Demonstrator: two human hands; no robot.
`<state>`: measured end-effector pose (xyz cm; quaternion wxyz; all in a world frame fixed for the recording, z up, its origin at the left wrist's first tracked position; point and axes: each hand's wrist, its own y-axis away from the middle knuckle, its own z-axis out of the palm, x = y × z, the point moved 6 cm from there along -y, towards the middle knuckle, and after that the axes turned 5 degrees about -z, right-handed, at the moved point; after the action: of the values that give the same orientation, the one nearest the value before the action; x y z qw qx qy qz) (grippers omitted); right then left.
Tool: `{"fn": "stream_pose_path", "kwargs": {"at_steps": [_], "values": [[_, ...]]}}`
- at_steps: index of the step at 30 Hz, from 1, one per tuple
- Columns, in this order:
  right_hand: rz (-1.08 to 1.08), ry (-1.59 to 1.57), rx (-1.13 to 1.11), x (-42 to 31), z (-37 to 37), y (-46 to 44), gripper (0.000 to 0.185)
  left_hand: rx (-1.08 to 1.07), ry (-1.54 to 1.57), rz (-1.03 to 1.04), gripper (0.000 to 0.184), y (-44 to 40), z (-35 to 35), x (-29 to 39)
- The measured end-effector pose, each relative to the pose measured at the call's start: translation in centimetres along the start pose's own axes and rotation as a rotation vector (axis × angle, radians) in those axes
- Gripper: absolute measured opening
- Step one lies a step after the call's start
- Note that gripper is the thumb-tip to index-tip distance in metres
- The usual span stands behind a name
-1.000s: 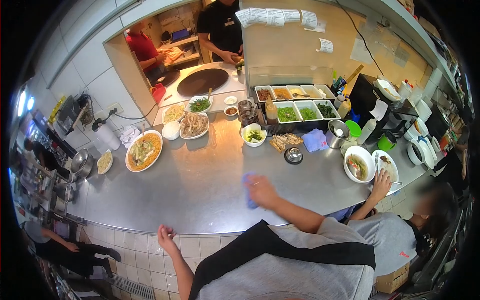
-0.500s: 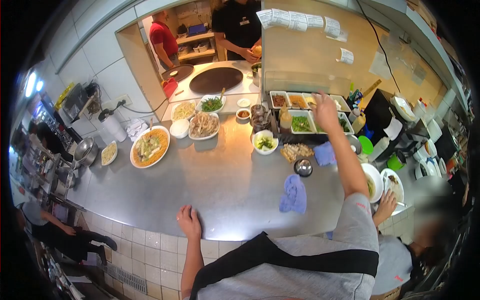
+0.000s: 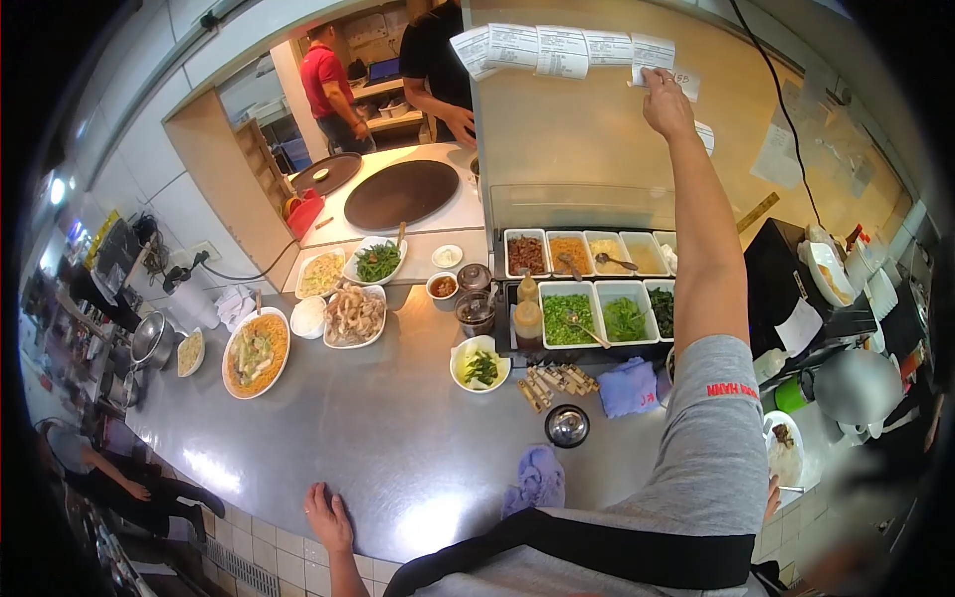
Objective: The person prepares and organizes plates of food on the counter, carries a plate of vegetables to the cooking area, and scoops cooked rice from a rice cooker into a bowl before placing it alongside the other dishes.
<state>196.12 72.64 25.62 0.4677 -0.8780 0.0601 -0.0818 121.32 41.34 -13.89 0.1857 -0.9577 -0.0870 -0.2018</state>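
Observation:
My right hand [image 3: 665,99] is raised at full reach to the wall board, its fingers pinched at the lower edge of the rightmost order slip [image 3: 653,52] in the row. Part of another slip [image 3: 686,86] shows behind it. More printed slips [image 3: 562,50] hang to the left, overlapping. My left hand [image 3: 326,515] rests at the front edge of the steel counter [image 3: 398,448], fingers loosely stretched, holding nothing. Nearest to my right forearm below are the topping trays [image 3: 568,313] of chopped greens and other ingredients, with spoons in some.
Along the counter stand an oval plate of food [image 3: 257,350], a bowl of sliced meat [image 3: 355,316], a bowl of greens [image 3: 480,366], a metal-lidded pot [image 3: 567,425] and purple cloths [image 3: 629,386]. A co-worker is close on the right; two people stand beyond the hatch.
My right hand has risen from above the topping trays to the order slips. The view has tilted up and shifted. My left hand stays at the counter edge.

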Motion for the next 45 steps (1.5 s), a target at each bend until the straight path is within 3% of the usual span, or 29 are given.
{"fn": "stream_pose_path", "kwargs": {"at_steps": [6, 9, 12, 21, 33, 38, 41, 45], "values": [[0.126, -0.263, -0.011, 0.9, 1.3, 0.3, 0.042, -0.023, -0.052, -0.001, 0.042, 0.1, 0.5, 0.2], [-0.092, -0.127, 0.162, 1.3, 2.5, 0.7, 0.039, -0.03, -0.06, -0.007, 0.043, 0.2, 0.5, 0.1], [-0.099, 0.097, 0.209, -0.1, 0.6, 1.1, 0.038, -0.031, -0.057, -0.006, 0.043, 0.3, 0.4, 0.3], [-0.068, -0.011, 0.111, 0.2, 2.8, 2.0, 0.044, -0.045, -0.038, -0.043, 0.043, 0.1, 0.4, 0.1], [-0.163, 0.172, 0.051, -2.5, 1.7, 3.4, 0.048, -0.033, -0.045, -0.019, 0.044, 0.0, 0.5, 0.0], [-0.162, -0.288, 0.22, -1.0, 4.2, 2.2, 0.05, -0.044, -0.039, -0.03, 0.044, 0.1, 0.1, 0.6], [-0.11, -0.277, 0.345, -5.4, 2.9, 3.3, 0.043, -0.061, -0.046, -0.052, 0.044, -0.1, 0.1, 0.6], [-0.11, -0.493, 0.033, -14.9, 2.9, 4.9, 0.026, -0.049, -0.064, -0.047, 0.044, -0.2, 0.0, 0.3]]}}
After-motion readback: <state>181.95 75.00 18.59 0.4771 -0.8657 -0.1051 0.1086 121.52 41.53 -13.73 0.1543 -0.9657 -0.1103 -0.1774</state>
